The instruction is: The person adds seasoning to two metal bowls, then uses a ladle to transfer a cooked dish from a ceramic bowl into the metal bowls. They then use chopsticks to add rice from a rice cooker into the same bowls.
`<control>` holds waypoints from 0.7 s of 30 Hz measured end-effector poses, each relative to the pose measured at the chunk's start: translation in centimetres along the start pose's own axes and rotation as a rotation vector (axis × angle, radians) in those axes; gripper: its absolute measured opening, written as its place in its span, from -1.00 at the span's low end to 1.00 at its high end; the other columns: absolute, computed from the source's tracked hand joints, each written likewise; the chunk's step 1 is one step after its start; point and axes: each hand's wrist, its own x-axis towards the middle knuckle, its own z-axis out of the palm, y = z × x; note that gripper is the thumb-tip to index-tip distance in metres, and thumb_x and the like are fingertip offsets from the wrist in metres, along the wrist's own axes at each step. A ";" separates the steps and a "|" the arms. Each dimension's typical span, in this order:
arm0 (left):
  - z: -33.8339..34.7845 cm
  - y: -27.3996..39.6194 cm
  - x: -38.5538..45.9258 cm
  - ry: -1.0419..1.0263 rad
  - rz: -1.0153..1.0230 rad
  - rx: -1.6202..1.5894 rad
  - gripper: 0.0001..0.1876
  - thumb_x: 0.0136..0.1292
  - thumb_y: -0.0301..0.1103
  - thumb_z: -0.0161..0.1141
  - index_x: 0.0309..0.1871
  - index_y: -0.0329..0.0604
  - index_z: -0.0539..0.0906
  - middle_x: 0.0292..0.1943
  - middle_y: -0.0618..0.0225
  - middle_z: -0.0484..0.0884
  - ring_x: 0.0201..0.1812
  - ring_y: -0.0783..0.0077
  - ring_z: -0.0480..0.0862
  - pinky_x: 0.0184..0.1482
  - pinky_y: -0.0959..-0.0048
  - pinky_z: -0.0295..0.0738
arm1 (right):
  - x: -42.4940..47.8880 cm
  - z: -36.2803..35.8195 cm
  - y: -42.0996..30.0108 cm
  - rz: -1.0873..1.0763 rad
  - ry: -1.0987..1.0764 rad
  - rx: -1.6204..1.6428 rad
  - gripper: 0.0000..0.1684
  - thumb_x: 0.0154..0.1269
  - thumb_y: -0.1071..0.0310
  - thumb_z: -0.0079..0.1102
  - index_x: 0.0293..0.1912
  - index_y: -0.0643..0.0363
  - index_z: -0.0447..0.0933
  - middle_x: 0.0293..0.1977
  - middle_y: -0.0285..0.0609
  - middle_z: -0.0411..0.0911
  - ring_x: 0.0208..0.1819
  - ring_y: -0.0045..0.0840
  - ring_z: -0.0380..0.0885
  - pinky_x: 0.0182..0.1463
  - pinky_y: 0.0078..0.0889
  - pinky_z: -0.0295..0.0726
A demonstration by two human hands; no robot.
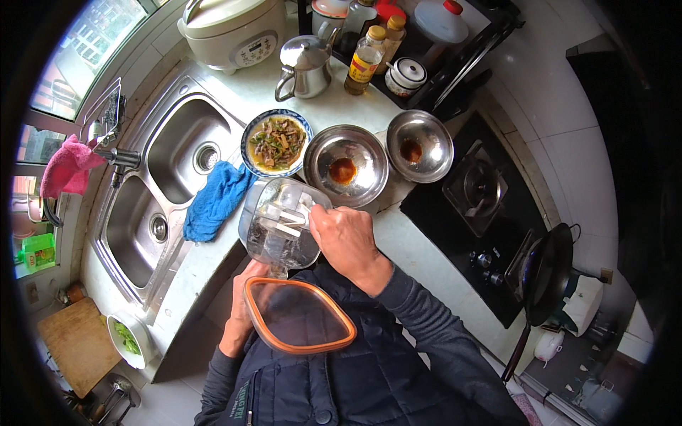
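Observation:
My left hand (241,298) grips a clear plastic seasoning box (256,213) from its near side, and part of the hand is hidden. White spoon handles (289,223) show inside the divided box. Its clear lid with an orange seal (301,314) hangs open towards my chest. My right hand (346,239) reaches over the box's right side, its fingers pinched on a small white spoon (307,205), mostly covered by the fingers. Just beyond the box, a steel bowl (367,154) holds a little reddish-brown sauce, as does a smaller steel bowl (434,133) on its right.
A plate of cooked food (277,142) stands beside the bowls. Left are a blue cloth (218,202) and a double sink (144,186). A steel pot (306,66), a sauce bottle (365,61) and a rice cooker (232,34) stand behind. Right, a gas hob (442,213) carries a wok (549,271).

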 end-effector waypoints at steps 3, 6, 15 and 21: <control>0.3 -0.1 -0.4 0.007 -0.122 -0.118 -0.53 0.20 -0.48 0.36 0.20 -0.31 0.60 0.04 0.00 0.68 -0.08 -0.02 0.73 -0.02 0.32 0.62 | 0.3 0.0 -0.1 0.055 -0.085 0.064 -0.73 0.36 0.27 0.26 -0.44 0.17 0.51 -0.60 0.00 0.58 -0.48 -0.09 0.66 -0.43 -0.05 0.55; 0.0 0.0 -0.4 0.010 -0.088 -0.043 -0.54 0.20 -0.47 0.37 0.19 -0.31 0.61 0.03 0.00 0.68 -0.06 -0.01 0.73 -0.01 0.32 0.62 | 0.3 -0.4 0.1 0.137 -0.130 0.140 -0.71 0.38 0.24 0.23 -0.43 0.19 0.55 -0.58 0.05 0.59 -0.45 -0.02 0.65 -0.39 0.01 0.56; -0.1 0.1 0.0 0.018 -0.060 -0.074 -0.54 0.23 -0.43 0.37 0.21 -0.31 0.60 0.05 -0.03 0.69 0.01 -0.05 0.72 0.05 0.28 0.61 | -0.1 -3.1 2.0 0.408 -0.157 0.439 -0.68 0.46 0.22 0.22 -0.33 0.27 0.59 -0.62 0.03 0.47 -0.61 -0.24 0.51 -0.45 -0.24 0.42; -0.1 0.4 0.4 0.023 -0.006 -0.065 -0.53 0.27 -0.40 0.36 0.24 -0.31 0.58 0.06 -0.02 0.68 0.00 -0.03 0.73 0.04 0.30 0.61 | -0.4 -4.2 2.1 0.395 -0.139 0.385 -0.69 0.46 0.21 0.20 -0.37 0.20 0.57 -0.57 0.06 0.55 -0.45 0.01 0.60 -0.40 -0.05 0.49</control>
